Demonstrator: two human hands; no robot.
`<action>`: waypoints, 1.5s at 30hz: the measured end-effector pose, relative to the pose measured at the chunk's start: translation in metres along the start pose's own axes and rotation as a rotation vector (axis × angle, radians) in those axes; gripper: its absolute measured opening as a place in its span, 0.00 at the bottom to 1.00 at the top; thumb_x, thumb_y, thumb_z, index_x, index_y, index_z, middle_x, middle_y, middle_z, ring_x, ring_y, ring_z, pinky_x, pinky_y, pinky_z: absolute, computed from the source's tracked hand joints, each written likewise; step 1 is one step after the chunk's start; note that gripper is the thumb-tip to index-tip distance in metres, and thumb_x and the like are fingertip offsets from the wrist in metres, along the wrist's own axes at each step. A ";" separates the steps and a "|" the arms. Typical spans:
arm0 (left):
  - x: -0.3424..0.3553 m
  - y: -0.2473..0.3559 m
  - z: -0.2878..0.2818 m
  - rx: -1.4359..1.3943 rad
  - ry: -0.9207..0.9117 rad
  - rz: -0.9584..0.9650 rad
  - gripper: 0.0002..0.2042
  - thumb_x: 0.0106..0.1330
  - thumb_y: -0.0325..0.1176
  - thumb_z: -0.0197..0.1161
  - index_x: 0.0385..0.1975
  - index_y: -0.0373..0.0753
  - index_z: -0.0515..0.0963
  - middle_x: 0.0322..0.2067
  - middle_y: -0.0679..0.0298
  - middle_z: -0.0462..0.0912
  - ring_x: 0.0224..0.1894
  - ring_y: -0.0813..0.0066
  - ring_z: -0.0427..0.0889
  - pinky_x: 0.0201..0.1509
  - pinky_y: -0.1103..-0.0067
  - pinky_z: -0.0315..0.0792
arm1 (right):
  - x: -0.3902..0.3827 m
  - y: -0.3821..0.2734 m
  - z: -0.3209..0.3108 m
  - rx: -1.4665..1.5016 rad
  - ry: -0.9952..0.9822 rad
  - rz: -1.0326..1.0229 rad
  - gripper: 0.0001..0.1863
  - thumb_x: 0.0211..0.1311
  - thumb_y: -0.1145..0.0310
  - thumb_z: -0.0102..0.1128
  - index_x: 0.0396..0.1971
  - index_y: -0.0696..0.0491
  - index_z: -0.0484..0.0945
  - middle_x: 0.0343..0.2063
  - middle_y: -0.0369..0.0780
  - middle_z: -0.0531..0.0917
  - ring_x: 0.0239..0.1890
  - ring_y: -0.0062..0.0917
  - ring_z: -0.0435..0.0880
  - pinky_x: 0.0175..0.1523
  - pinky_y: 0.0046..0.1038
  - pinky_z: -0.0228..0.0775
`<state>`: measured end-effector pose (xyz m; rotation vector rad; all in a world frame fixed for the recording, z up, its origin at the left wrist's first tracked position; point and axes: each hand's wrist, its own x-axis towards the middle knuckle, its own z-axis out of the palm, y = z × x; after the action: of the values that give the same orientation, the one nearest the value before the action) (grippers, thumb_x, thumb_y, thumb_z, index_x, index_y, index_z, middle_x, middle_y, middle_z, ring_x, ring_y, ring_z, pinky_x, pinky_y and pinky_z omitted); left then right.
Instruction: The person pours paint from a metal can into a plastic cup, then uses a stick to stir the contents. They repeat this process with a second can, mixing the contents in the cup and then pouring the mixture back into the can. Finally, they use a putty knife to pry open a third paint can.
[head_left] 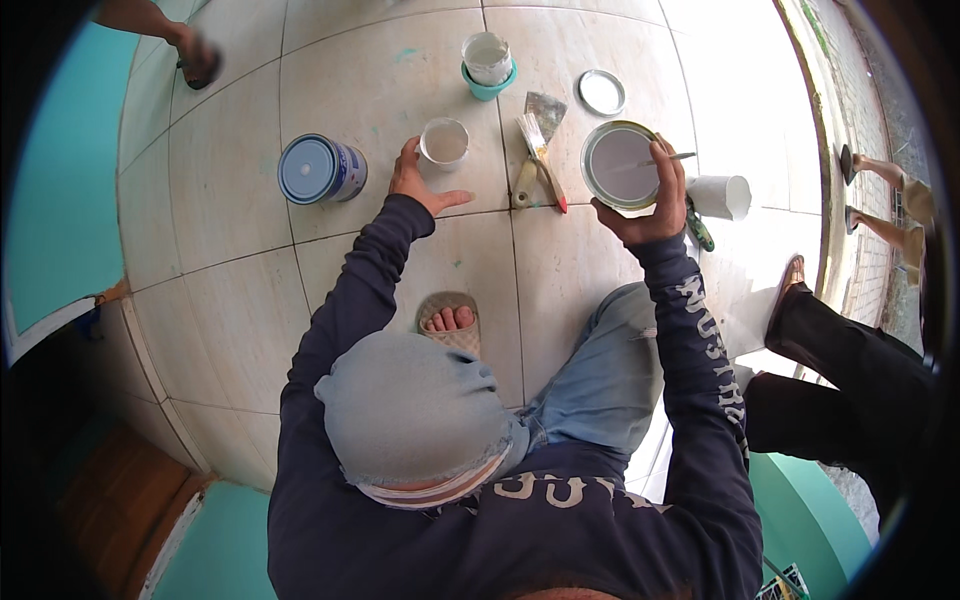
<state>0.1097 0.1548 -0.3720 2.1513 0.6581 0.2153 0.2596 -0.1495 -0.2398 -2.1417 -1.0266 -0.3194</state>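
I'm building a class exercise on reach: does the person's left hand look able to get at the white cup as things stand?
Probably yes: the left hand is spread open close beside the white cup, and nothing appears to stand between them; whether they touch is unclear.

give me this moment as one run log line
left hand: open, beside white cup | right hand: gripping open can | nearby: lidded blue can, brush, scraper
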 end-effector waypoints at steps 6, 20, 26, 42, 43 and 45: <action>0.034 0.001 0.019 0.108 0.069 0.033 0.42 0.33 0.47 0.83 0.53 0.40 0.71 0.47 0.58 0.80 0.52 0.56 0.78 0.57 0.68 0.73 | 0.029 -0.036 -0.007 0.035 -0.007 -0.099 0.49 0.32 0.69 0.78 0.61 0.55 0.63 0.52 0.52 0.75 0.60 0.49 0.72 0.56 0.42 0.75; 0.026 0.090 -0.039 0.006 0.505 0.588 0.36 0.40 0.39 0.82 0.52 0.41 0.72 0.48 0.60 0.78 0.48 0.62 0.79 0.52 0.73 0.76 | -0.001 -0.037 -0.011 -0.042 -0.013 -0.028 0.54 0.30 0.71 0.80 0.64 0.57 0.59 0.57 0.54 0.71 0.57 0.46 0.75 0.59 0.40 0.71; 0.021 0.095 -0.047 -0.088 0.402 0.348 0.35 0.41 0.42 0.81 0.51 0.38 0.72 0.45 0.58 0.81 0.45 0.62 0.82 0.50 0.72 0.76 | -0.028 -0.013 -0.011 -0.077 0.057 0.121 0.54 0.32 0.65 0.81 0.64 0.55 0.60 0.55 0.50 0.73 0.56 0.43 0.75 0.59 0.40 0.70; -0.067 0.003 -0.040 0.020 0.134 0.006 0.37 0.37 0.39 0.81 0.51 0.40 0.71 0.46 0.56 0.78 0.48 0.57 0.79 0.52 0.68 0.75 | -0.065 0.025 0.013 -0.147 0.174 0.384 0.58 0.29 0.57 0.83 0.64 0.59 0.60 0.54 0.49 0.74 0.56 0.38 0.75 0.61 0.35 0.68; -0.068 0.004 -0.040 0.035 0.137 0.043 0.37 0.38 0.41 0.81 0.51 0.39 0.72 0.45 0.56 0.79 0.48 0.58 0.80 0.52 0.68 0.75 | -0.064 0.025 0.014 -0.164 0.171 0.402 0.58 0.28 0.57 0.83 0.64 0.59 0.60 0.55 0.49 0.74 0.56 0.38 0.75 0.61 0.35 0.68; -0.071 0.006 -0.041 0.061 0.146 0.116 0.38 0.39 0.44 0.81 0.51 0.37 0.72 0.45 0.55 0.81 0.48 0.59 0.81 0.53 0.69 0.75 | -0.066 0.031 0.016 -0.153 0.181 0.403 0.59 0.28 0.56 0.83 0.64 0.59 0.60 0.55 0.49 0.74 0.57 0.38 0.75 0.61 0.35 0.68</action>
<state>0.0364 0.1424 -0.3364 2.2504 0.6303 0.4231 0.2386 -0.1892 -0.2995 -2.3452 -0.4660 -0.3958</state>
